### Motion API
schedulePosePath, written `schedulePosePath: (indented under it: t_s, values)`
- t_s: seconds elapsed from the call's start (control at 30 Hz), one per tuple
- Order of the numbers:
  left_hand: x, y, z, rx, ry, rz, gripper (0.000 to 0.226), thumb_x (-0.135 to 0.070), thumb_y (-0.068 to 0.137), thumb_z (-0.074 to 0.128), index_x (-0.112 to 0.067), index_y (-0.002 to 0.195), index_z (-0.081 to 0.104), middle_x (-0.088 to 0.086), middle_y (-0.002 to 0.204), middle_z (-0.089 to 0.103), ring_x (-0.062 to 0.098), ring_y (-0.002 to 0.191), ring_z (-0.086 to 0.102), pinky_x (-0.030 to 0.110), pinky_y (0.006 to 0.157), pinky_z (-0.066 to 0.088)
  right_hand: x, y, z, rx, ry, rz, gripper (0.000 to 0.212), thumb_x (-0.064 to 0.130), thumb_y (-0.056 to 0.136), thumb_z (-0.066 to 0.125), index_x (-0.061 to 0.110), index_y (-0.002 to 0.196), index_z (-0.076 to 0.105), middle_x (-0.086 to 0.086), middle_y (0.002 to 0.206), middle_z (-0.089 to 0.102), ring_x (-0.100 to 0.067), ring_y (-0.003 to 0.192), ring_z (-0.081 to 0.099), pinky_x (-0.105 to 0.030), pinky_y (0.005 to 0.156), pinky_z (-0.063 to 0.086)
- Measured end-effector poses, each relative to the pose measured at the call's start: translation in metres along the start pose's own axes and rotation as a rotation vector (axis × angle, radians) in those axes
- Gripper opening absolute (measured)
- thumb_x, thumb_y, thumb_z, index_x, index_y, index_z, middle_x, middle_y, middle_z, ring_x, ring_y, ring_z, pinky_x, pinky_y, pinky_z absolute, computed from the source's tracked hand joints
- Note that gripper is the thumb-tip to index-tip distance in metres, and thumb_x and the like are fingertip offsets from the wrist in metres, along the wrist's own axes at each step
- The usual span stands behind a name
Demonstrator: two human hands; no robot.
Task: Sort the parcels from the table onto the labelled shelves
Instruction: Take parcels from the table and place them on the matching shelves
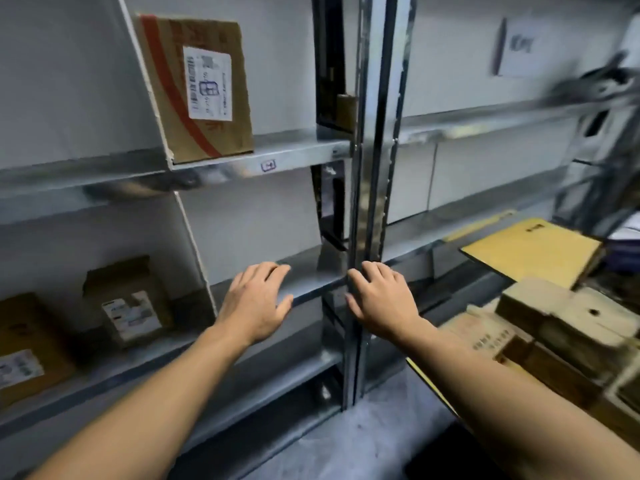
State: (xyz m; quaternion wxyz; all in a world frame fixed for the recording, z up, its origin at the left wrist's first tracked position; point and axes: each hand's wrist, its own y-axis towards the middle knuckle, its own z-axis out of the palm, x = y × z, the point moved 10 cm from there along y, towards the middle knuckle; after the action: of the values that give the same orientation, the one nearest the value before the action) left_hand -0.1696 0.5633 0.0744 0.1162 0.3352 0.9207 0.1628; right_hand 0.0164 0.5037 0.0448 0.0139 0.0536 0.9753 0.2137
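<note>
My left hand [256, 303] and my right hand [381, 303] are both stretched out in front of the metal shelving, fingers spread, holding nothing. The left hand hovers at the front edge of the middle shelf [311, 289]; the right hand is at the upright post [367, 202]. A cardboard parcel [201, 88] with red tape and a white label stands on the upper shelf [294, 157]. A smaller brown parcel [131, 303] and another labelled parcel [24, 348] sit on the lower-left shelf. Several cardboard parcels [554, 327] lie piled at the right.
A yellow flat board [530, 251] lies over the pile at the right. A small label [268, 165] is stuck on the upper shelf's front edge. White dividers [194, 244] split the shelf bays. A paper sign [519, 46] hangs on the right bay's back wall. Grey floor below.
</note>
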Motion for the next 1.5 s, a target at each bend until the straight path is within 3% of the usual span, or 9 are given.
schedulePosePath:
  t_s: [0.13,0.3,0.4,0.73,0.93,1.1,1.3,1.5]
  values:
    - [-0.063,-0.018,0.062,0.155,-0.058,0.109,0.054,-0.042,0.092,0.052,-0.023,0.142,0.041,0.0,0.141,0.045,0.024,0.129,0.04,0.039,0.107,0.032,-0.052,-0.101,0.027,0.193,-0.057,0.179,0.042,0.05,0.092,0.048,0.023,0.124,0.053,-0.007,0.127,0.054,-0.031,0.121,0.051,-0.044,0.092,0.047]
    - [-0.144,-0.028,0.11,0.256,-0.118,0.263,0.053,-0.04,0.091,0.055,-0.022,0.141,0.044,0.001,0.139,0.047,0.027,0.128,0.042,0.04,0.107,0.032,-0.112,-0.185,0.028,0.281,-0.103,0.416,0.044,0.052,0.092,0.046,0.024,0.126,0.051,-0.007,0.129,0.055,-0.032,0.118,0.053,-0.042,0.09,0.047]
    - [-0.185,-0.021,0.13,0.294,-0.141,0.331,0.053,-0.041,0.093,0.051,-0.024,0.142,0.041,-0.002,0.14,0.045,0.024,0.129,0.04,0.038,0.108,0.03,-0.144,-0.21,0.021,0.306,-0.108,0.502,0.046,0.052,0.095,0.043,0.025,0.132,0.047,-0.007,0.138,0.05,-0.03,0.127,0.046,-0.043,0.098,0.045]
    - [-0.295,0.04,0.214,0.42,-0.145,0.429,0.053,-0.046,0.094,0.043,-0.028,0.143,0.035,-0.004,0.14,0.044,0.022,0.128,0.041,0.039,0.107,0.033,-0.246,-0.223,0.055,0.348,0.004,0.67,0.047,0.049,0.099,0.042,0.026,0.139,0.042,-0.005,0.142,0.045,-0.027,0.131,0.042,-0.042,0.1,0.042]
    - [-0.32,0.074,0.3,0.564,-0.163,0.316,0.051,-0.048,0.094,0.042,-0.035,0.143,0.034,-0.003,0.137,0.044,0.023,0.121,0.043,0.039,0.103,0.035,-0.3,-0.216,0.125,0.378,0.268,0.829,0.055,0.051,0.099,0.041,0.032,0.149,0.03,-0.006,0.147,0.037,-0.029,0.131,0.041,-0.041,0.106,0.04]
    - [-0.314,0.066,0.353,0.693,-0.409,0.059,0.059,-0.046,0.092,0.051,-0.037,0.146,0.031,-0.002,0.141,0.042,0.022,0.125,0.043,0.041,0.107,0.037,-0.314,-0.223,0.156,0.324,0.491,0.994,0.061,0.048,0.098,0.05,0.036,0.153,0.024,-0.011,0.145,0.028,-0.031,0.133,0.039,-0.038,0.108,0.038]
    - [-0.301,0.048,0.334,0.561,-0.681,-0.095,0.052,-0.028,0.087,0.065,-0.031,0.136,0.049,-0.006,0.127,0.049,0.012,0.117,0.048,0.02,0.094,0.035,-0.306,-0.224,0.172,0.258,0.799,1.062,0.062,0.037,0.097,0.058,0.032,0.153,0.03,-0.015,0.142,0.037,-0.03,0.134,0.041,-0.028,0.109,0.03]
    - [-0.249,0.037,0.287,0.314,-0.95,-0.409,0.041,-0.027,0.097,0.055,-0.035,0.137,0.05,-0.012,0.112,0.053,-0.015,0.1,0.05,0.001,0.078,0.037,-0.282,-0.181,0.153,0.164,0.982,0.914,0.056,0.041,0.096,0.059,0.032,0.148,0.04,-0.002,0.137,0.045,-0.015,0.131,0.041,-0.023,0.105,0.03]
